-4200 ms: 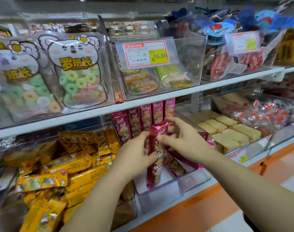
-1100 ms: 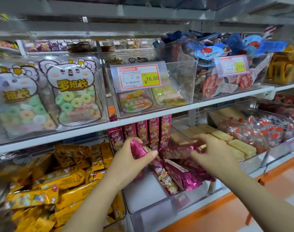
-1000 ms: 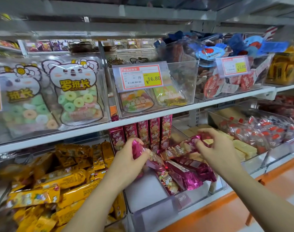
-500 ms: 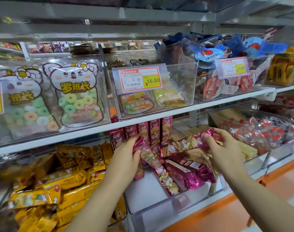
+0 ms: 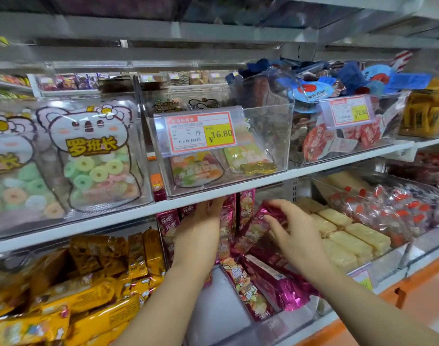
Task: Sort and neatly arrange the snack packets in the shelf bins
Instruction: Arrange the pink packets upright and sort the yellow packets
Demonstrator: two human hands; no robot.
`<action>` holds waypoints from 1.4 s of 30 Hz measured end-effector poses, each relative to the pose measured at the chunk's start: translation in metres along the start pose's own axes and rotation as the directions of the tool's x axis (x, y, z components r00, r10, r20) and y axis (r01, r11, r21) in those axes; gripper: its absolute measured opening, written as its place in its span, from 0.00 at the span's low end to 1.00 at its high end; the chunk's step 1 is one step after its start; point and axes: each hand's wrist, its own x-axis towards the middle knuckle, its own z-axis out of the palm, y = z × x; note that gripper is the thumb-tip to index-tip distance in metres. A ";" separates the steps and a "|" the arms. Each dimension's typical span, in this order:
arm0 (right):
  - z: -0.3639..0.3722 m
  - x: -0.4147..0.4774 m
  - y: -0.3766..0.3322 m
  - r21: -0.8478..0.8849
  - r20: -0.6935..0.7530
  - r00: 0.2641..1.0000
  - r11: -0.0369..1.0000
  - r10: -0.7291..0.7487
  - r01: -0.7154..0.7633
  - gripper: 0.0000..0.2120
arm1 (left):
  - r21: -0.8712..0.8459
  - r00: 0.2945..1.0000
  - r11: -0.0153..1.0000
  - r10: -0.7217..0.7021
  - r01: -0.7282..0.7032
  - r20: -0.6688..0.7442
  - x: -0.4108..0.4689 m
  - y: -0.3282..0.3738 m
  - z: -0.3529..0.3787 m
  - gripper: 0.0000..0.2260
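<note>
Magenta snack packets (image 5: 168, 222) stand upright in a row at the back of a clear bin (image 5: 241, 332) on the lower shelf. My left hand (image 5: 201, 236) reaches up to that row and holds one magenta packet (image 5: 227, 221) upright against it; its thumb is hidden. My right hand (image 5: 297, 238) grips the top of a second magenta packet (image 5: 257, 227), which leans to the left just right of the row. Two more magenta packets (image 5: 278, 287) lie flat on the bin floor below my hands.
Yellow packets (image 5: 93, 300) fill the bin to the left. Pale wafer bars (image 5: 351, 236) and red-and-white sweets (image 5: 400, 208) fill the bins to the right. The white shelf edge (image 5: 313, 168) overhangs my hands, carrying gummy-ring bags (image 5: 96, 166) and a 16.80 price tag (image 5: 201, 133).
My left hand has risen with its packet from the bin's middle up to the back row. My right hand's packet has swung from nearly level to leaning steeply.
</note>
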 end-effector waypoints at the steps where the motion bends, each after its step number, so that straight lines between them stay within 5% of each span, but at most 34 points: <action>1: 0.005 0.005 0.000 -0.008 0.021 0.999 1.000 -0.024 0.024 0.13 | 0.048 1.000 0.999 0.008 -0.007 -0.026 0.003 -0.001 0.003 0.34; 6: 0.030 0.023 -0.001 0.006 0.067 0.996 0.998 -0.064 0.064 0.13 | 0.135 0.991 0.990 0.048 -0.031 -0.125 0.006 0.000 0.008 0.27; 11: 0.041 0.032 -0.001 0.139 0.166 0.986 0.989 0.035 -0.058 0.19 | -0.081 0.997 0.997 0.001 -0.007 -0.076 0.006 -0.008 0.015 0.32; 15: 0.046 0.033 0.006 0.034 0.343 0.934 0.992 0.101 -0.120 0.12 | -0.264 0.999 0.964 -0.034 0.036 0.014 -0.004 -0.013 0.012 0.32; 20: 0.034 0.041 -0.004 0.264 0.343 0.936 0.949 0.073 -0.170 0.06 | -0.304 0.999 0.953 -0.035 0.023 -0.036 -0.009 -0.022 0.009 0.37; 24: 0.038 0.032 -0.008 0.183 0.394 0.914 0.966 0.099 -0.184 0.09 | -0.321 0.998 0.945 -0.063 0.064 0.012 -0.013 -0.024 0.008 0.32; 29: 0.036 0.034 -0.012 0.197 0.241 0.958 0.959 0.156 -0.205 0.09 | -0.372 0.995 0.923 -0.100 0.101 0.022 -0.015 -0.034 0.005 0.34; 35: 0.046 0.033 -0.009 0.167 0.308 0.938 0.962 0.159 -0.218 0.09 | -0.241 0.984 0.958 -0.130 0.156 0.122 -0.014 -0.033 0.014 0.40; 42: 0.063 0.026 -0.007 0.197 0.590 0.790 0.919 0.166 -0.341 0.05 | -0.080 0.944 0.995 -0.028 0.057 0.328 -0.022 -0.022 0.002 0.47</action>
